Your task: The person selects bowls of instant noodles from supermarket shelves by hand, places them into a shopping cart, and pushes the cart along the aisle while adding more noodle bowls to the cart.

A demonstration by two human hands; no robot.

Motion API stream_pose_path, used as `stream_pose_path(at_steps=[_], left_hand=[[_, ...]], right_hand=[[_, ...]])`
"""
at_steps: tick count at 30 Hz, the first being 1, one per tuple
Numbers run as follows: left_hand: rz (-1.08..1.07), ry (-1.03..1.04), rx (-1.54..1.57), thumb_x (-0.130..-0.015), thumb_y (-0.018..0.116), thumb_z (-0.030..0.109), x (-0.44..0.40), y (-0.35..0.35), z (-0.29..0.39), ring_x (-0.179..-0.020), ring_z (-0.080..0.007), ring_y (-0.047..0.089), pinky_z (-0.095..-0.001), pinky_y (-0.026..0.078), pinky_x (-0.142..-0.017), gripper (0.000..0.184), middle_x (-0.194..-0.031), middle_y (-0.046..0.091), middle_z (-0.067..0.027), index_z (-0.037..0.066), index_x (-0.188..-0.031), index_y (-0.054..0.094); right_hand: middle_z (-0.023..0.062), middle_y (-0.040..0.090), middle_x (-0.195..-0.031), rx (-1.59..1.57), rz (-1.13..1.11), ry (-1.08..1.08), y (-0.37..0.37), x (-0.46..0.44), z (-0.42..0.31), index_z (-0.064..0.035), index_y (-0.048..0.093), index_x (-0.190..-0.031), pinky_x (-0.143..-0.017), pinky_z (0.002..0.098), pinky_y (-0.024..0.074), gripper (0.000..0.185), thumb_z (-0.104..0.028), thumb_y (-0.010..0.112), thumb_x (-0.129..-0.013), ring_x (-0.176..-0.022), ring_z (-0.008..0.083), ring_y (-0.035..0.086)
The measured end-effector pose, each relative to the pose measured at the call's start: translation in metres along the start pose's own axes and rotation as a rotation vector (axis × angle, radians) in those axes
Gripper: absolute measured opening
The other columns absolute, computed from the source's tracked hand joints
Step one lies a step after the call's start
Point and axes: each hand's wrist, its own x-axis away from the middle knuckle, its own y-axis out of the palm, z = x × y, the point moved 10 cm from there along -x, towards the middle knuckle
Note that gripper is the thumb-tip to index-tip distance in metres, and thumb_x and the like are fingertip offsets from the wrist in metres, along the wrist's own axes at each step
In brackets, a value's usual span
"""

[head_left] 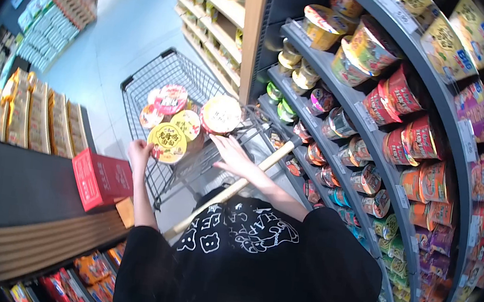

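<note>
My left hand [141, 152] is closed at the left edge of a yellow-lidded instant noodle bowl [169, 138], its fingertips partly hidden by the rim. My right hand [231, 157] has its fingers stretched out just below a white-lidded noodle bowl [221, 114]; whether they touch it I cannot tell. Beside these, a pink-lidded bowl [171, 99], a smaller yellow-lidded bowl [186, 123] and a red-and-white cup [151, 116] are grouped together. All of them are in or over a dark wire shopping cart [138, 84]. The cart's pale handle [238, 185] passes under my right forearm.
Curved shelves [342, 91] of noodle bowls, cups and packets rise on my right. A red box [100, 180] and stacked yellow packs [28, 109] stand on the left. Another shelf unit [209, 12] is ahead, with pale aisle floor [109, 37] beside it.
</note>
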Motion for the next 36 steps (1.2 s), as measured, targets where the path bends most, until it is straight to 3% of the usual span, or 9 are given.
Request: stream_pose_path(at_steps=[5,11,12,15,17,21,24,29,36], left_hand=[[-0.292,0.031,0.523,-0.070,0.061,0.006,0.032,0.008,0.083,-0.042,-0.0056,0.043,-0.0186,0.032,-0.039,0.013,-0.051,0.051,-0.0013,-0.001,-0.060,0.055],[-0.255,-0.145,0.936,-0.076,0.058,0.011,0.056,0.068,0.095,-0.043,-0.0038,0.039,-0.0165,0.030,-0.040,0.011,-0.054,0.047,0.0019,0.001,-0.073,0.055],[-0.242,-0.175,1.126,-0.078,0.055,0.013,0.057,0.072,0.091,-0.050,-0.0045,0.045,-0.0173,0.034,-0.041,0.012,-0.066,0.054,-0.0025,0.001,-0.074,0.055],[-0.257,-0.282,1.349,-0.084,0.043,0.028,0.069,0.079,0.125,-0.056,-0.0043,0.046,-0.0165,0.033,-0.043,0.028,-0.069,0.051,0.0019,0.003,-0.092,0.054],[-0.419,-0.274,1.264,-0.084,0.043,0.026,0.080,0.100,0.137,-0.060,-0.0062,0.049,-0.0166,0.038,-0.048,0.027,-0.074,0.054,-0.0007,0.002,-0.095,0.052],[-0.682,0.199,0.776,-0.081,0.048,0.017,0.103,0.128,0.171,-0.068,-0.0081,0.051,-0.0191,0.043,-0.058,0.024,-0.081,0.056,-0.0044,-0.001,-0.096,0.053],[-0.643,0.347,0.551,-0.075,0.057,0.010,0.111,0.127,0.186,-0.083,-0.0186,0.055,-0.0272,0.043,-0.072,0.027,-0.088,0.057,-0.0115,-0.003,-0.098,0.053],[-0.609,0.599,0.166,-0.068,0.061,0.012,0.118,0.125,0.211,-0.081,-0.0252,0.056,-0.0333,0.042,-0.073,0.030,-0.085,0.059,-0.0142,0.000,-0.095,0.055],[-0.776,0.645,-0.135,-0.072,0.057,0.020,0.127,0.157,0.225,-0.071,-0.0253,0.058,-0.0334,0.045,-0.064,0.029,-0.076,0.060,-0.0136,-0.001,-0.092,0.056]], right_hand=[[0.0245,0.010,-0.131,-0.264,0.085,0.019,-0.022,-0.003,-0.011,-0.0006,0.001,-0.129,-0.101,0.0410,0.0169,0.117,-0.028,0.078,-0.045,-0.123,0.0360,0.014],[0.0185,0.028,-0.122,-0.245,0.509,-0.067,-0.093,0.012,-0.028,-0.0005,0.018,-0.124,-0.097,0.0392,0.0250,0.102,-0.033,0.078,-0.048,-0.116,0.0321,0.028],[0.0181,0.029,-0.121,-0.239,0.566,-0.087,-0.100,0.014,-0.029,-0.0008,0.019,-0.123,-0.096,0.0388,0.0259,0.101,-0.033,0.078,-0.047,-0.115,0.0317,0.029],[0.0169,0.027,-0.123,-0.347,0.636,0.038,-0.102,0.024,-0.013,-0.0020,0.016,-0.124,-0.097,0.0384,0.0247,0.106,-0.032,0.079,-0.045,-0.116,0.0313,0.028],[0.0166,0.026,-0.125,-0.650,0.728,0.073,-0.094,0.034,0.007,-0.0031,0.011,-0.126,-0.098,0.0383,0.0242,0.111,-0.025,0.082,-0.043,-0.117,0.0277,0.028],[0.0153,0.029,-0.125,-0.574,0.892,0.177,-0.124,0.075,0.020,-0.0044,0.004,-0.127,-0.097,0.0374,0.0261,0.115,-0.019,0.082,-0.044,-0.117,0.0242,0.031],[0.0146,0.030,-0.124,-0.743,0.955,0.205,-0.137,0.109,0.049,-0.0041,0.001,-0.127,-0.097,0.0365,0.0274,0.115,-0.018,0.081,-0.046,-0.115,0.0230,0.034],[0.0136,0.030,-0.124,-0.732,1.107,0.210,-0.181,0.167,0.058,-0.0013,0.009,-0.126,-0.096,0.0348,0.0271,0.102,-0.014,0.078,-0.052,-0.116,0.0217,0.032],[0.0129,0.025,-0.126,-0.774,1.289,0.354,-0.151,0.214,0.049,-0.0019,0.008,-0.127,-0.098,0.0344,0.0223,0.103,-0.012,0.077,-0.052,-0.119,0.0211,0.025]])
